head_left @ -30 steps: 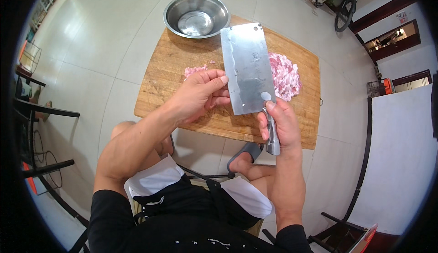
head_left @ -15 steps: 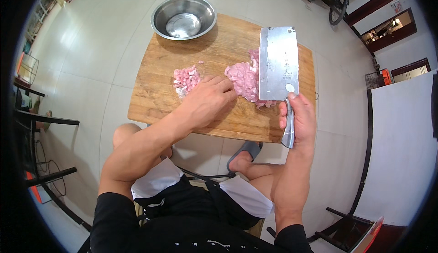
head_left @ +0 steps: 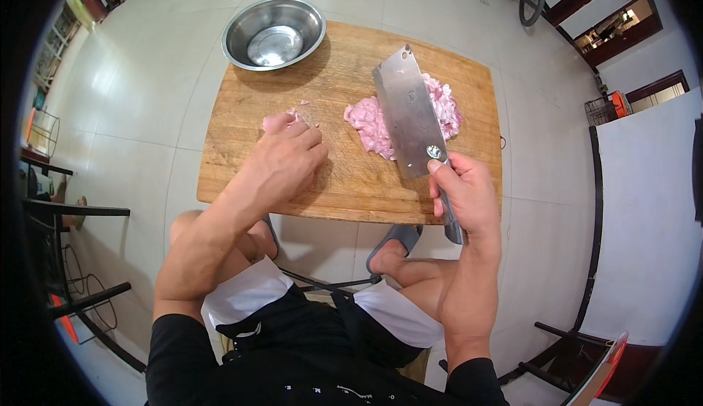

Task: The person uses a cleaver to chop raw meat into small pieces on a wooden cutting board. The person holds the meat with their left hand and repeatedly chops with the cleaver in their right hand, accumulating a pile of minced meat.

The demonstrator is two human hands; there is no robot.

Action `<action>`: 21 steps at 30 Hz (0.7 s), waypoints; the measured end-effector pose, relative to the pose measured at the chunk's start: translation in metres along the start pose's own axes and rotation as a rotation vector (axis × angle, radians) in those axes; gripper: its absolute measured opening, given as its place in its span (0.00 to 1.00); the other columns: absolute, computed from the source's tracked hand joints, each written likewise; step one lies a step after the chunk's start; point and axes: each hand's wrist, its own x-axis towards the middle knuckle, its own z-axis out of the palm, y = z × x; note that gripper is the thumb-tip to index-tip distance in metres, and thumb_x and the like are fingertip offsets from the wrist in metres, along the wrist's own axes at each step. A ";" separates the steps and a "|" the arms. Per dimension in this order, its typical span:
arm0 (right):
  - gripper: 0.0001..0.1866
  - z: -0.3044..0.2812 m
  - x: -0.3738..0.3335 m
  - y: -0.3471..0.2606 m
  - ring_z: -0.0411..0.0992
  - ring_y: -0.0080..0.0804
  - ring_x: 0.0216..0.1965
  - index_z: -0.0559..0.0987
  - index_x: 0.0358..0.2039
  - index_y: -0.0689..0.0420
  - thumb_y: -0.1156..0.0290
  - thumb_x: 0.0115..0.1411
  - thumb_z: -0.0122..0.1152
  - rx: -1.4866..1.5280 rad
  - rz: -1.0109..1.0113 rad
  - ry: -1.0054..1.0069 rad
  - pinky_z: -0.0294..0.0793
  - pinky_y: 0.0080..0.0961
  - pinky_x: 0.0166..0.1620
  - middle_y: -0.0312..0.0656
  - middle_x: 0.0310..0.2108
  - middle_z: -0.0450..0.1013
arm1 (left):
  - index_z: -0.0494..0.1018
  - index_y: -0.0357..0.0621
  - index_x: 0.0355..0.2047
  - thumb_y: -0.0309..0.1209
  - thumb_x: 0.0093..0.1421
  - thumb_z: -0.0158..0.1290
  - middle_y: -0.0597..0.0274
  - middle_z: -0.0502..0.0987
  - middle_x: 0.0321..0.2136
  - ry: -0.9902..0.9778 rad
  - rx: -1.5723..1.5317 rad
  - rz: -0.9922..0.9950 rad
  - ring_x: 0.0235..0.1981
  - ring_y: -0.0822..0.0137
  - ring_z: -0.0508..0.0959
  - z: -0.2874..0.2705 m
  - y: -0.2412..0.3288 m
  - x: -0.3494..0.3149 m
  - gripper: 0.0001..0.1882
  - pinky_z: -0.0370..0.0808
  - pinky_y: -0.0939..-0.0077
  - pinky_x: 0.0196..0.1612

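Note:
A wooden cutting board (head_left: 344,186) lies on the tiled floor in front of me. My right hand (head_left: 463,191) grips the handle of a broad steel cleaver (head_left: 406,117), whose flat blade lies tilted over a pile of chopped pink meat (head_left: 370,124) on the board's right half. My left hand (head_left: 284,158) rests fingers-down on the board's left half, covering a smaller clump of pink meat (head_left: 276,120) that shows at the fingertips. A few tiny scraps lie beside it.
A shiny steel bowl (head_left: 274,34) sits at the board's far left corner, overlapping its edge. Dark metal chair frames (head_left: 69,259) stand at the left, another frame (head_left: 564,333) at the lower right. My knees and a grey sandal (head_left: 395,241) are just below the board.
The cleaver has swung from upright over the board's right side to tilted across the meat pile. My left hand has slid left and down onto the smaller clump.

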 end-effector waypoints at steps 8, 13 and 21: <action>0.15 -0.003 -0.001 0.001 0.71 0.18 0.17 0.80 0.32 0.61 0.65 0.75 0.66 -0.057 -0.007 -0.009 0.69 0.22 0.22 0.34 0.23 0.75 | 0.83 0.47 0.38 0.27 0.61 0.65 0.63 0.79 0.41 -0.018 -0.014 -0.048 0.53 0.59 0.79 -0.019 -0.019 0.005 0.05 0.71 0.51 0.69; 0.15 0.000 -0.003 -0.003 0.71 0.17 0.17 0.80 0.32 0.61 0.65 0.75 0.66 -0.081 -0.010 -0.014 0.69 0.22 0.22 0.34 0.23 0.75 | 0.83 0.45 0.48 0.30 0.66 0.66 0.58 0.80 0.48 0.011 -0.158 -0.107 0.56 0.54 0.79 -0.016 0.001 0.037 0.11 0.74 0.54 0.67; 0.13 0.002 -0.002 -0.001 0.72 0.17 0.17 0.81 0.33 0.61 0.68 0.75 0.66 -0.044 -0.030 0.017 0.70 0.22 0.22 0.34 0.22 0.75 | 0.77 0.40 0.60 0.31 0.68 0.64 0.48 0.80 0.60 0.164 -0.269 -0.060 0.63 0.44 0.79 0.044 -0.002 0.070 0.22 0.77 0.52 0.66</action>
